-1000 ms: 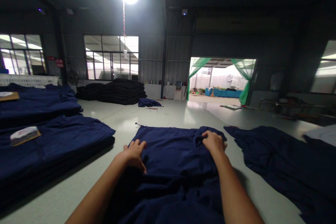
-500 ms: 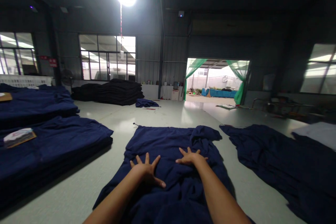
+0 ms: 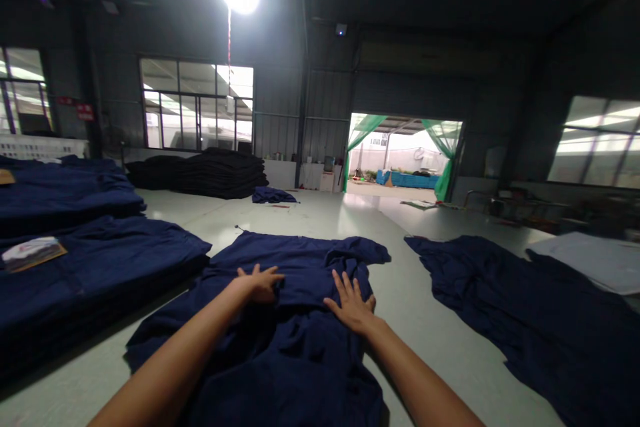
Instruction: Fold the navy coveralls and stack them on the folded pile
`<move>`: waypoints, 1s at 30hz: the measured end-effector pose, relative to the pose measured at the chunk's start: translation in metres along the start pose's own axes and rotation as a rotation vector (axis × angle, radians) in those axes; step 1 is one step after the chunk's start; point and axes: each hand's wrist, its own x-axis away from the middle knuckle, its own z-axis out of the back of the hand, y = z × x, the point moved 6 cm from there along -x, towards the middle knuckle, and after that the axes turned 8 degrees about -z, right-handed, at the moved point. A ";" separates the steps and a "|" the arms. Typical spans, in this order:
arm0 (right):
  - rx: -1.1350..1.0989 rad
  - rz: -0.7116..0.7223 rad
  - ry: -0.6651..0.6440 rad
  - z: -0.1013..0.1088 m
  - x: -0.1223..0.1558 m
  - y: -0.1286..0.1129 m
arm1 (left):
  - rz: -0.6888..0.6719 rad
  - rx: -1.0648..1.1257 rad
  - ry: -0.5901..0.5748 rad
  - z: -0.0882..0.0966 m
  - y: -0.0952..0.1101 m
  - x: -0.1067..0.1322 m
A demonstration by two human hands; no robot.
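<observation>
A dark blue garment [image 3: 295,347] lies spread and rumpled on the pale table [image 3: 425,340] in front of me. My left hand [image 3: 260,282] rests on its upper middle with fingers stretched out flat on the cloth. My right hand [image 3: 351,305] lies flat a little to the right, fingers spread, pressing the fabric near a bunched fold [image 3: 350,257]. Neither hand holds anything.
Stacks of blue cloth [image 3: 90,267] with a card [image 3: 33,253] on top stand at the left. Another blue piece [image 3: 525,313] lies to the right. A dark stack [image 3: 210,173] sits far back, near an open doorway [image 3: 400,157].
Both hands slid over the garment: from gripping its far edge, to flat near me, then outward again. The cloth shifted and the view turned slightly right.
</observation>
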 end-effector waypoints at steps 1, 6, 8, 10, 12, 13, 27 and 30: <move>0.017 -0.014 0.044 -0.003 0.000 0.000 | -0.044 0.022 -0.049 -0.009 0.015 -0.003; 0.146 -0.130 -0.007 0.012 0.005 0.017 | 0.011 0.074 -0.156 -0.040 0.034 -0.004; 0.226 -0.307 -0.107 0.028 0.006 0.033 | 0.052 0.053 -0.231 -0.038 0.028 -0.003; 0.270 -0.438 -0.144 0.044 0.007 0.044 | 0.038 0.051 -0.332 -0.030 0.029 -0.005; 0.250 -0.413 0.009 0.059 0.004 0.042 | -0.020 0.041 -0.332 -0.018 0.041 -0.012; 0.221 -0.335 0.127 0.063 0.003 0.037 | -0.060 0.036 -0.277 -0.014 0.049 -0.016; 0.246 -0.359 0.122 0.086 0.015 0.063 | -0.073 0.005 -0.297 -0.043 0.094 -0.039; 0.067 -0.021 0.139 0.084 0.029 0.045 | -0.166 0.101 -0.230 -0.046 0.121 -0.040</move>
